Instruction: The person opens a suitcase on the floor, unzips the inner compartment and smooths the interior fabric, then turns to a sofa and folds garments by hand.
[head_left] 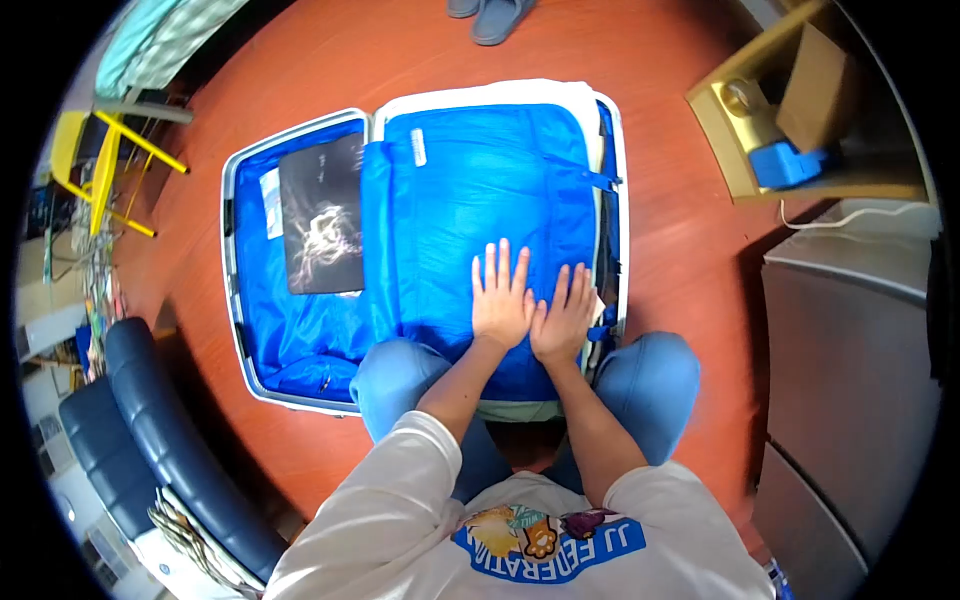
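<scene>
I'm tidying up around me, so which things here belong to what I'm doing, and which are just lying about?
In use:
- open suitcase
- blue fabric panel, under both hands
- dark flat item, inside the suitcase's other half

Lying about:
- grey slippers
- yellow-framed chair
- dark blue padded seat
- cardboard piece and blue item on the shelf

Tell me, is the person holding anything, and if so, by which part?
Nothing is held: the left hand and right hand both lie open, palms down, on the blue fabric panel of the open suitcase.
</scene>
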